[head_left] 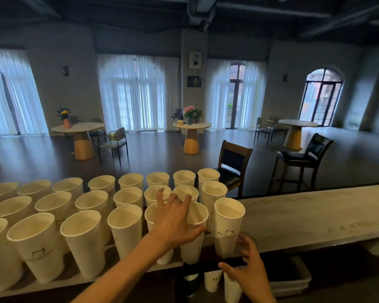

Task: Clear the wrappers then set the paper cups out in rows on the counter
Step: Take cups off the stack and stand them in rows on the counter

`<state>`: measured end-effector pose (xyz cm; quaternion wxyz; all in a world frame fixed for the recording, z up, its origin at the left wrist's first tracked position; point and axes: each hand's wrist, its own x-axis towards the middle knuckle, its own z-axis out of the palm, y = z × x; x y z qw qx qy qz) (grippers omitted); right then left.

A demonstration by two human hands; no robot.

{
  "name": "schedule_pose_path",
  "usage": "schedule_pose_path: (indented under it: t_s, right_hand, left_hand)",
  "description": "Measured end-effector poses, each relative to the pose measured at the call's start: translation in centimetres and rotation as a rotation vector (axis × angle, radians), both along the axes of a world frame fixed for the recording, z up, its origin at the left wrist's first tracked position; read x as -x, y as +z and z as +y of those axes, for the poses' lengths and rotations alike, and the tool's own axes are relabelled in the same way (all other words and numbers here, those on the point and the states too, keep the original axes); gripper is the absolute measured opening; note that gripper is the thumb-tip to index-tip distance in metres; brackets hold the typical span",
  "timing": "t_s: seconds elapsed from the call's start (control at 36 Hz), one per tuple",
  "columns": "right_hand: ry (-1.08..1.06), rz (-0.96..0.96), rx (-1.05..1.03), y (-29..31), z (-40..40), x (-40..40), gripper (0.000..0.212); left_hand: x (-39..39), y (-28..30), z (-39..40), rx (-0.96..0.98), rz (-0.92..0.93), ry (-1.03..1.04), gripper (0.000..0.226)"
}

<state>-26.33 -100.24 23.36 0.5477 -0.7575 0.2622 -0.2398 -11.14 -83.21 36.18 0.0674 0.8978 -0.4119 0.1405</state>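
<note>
Several white paper cups point(83, 239) stand upright in three rows on the pale wooden counter point(304, 217), filling its left half. My left hand point(175, 221) reaches over the front row and grips one paper cup point(198, 215) from above, thumb on its near wall and spread fingers across its mouth. The front row's last cup point(228, 226) stands just right of it. My right hand point(249, 270) is low in front of the counter's edge, its fingers curled round the top of another cup point(232, 290). One more cup point(212, 281) shows beside that. No wrappers are visible.
Bare counter runs to the right of the cups. Two dark bar chairs point(234, 169) stand just beyond it. A grey plastic bin point(293, 283) sits under the counter at the right. Round tables with flowers point(192, 125) stand far off in the room.
</note>
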Motion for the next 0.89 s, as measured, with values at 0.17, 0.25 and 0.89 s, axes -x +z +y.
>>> schedule_pose_path:
  t_s: [0.17, 0.25, 0.89]
  right_hand:
    - [-0.091, 0.013, -0.002, 1.2, 3.5, 1.4, 0.115]
    - [-0.143, 0.015, 0.004, 1.7, 5.2, 2.3, 0.11]
    - [-0.051, 0.095, 0.033, 5.3, 18.1, 1.3, 0.046]
  left_hand:
    - [-0.5, -0.4, 0.7, 0.031, -0.017, -0.066, 0.09]
    - [-0.9, -0.7, 1.2, 0.031, -0.025, -0.087, 0.093]
    - [-1.3, -0.8, 12.3, 0.457, 0.012, -0.352, 0.069]
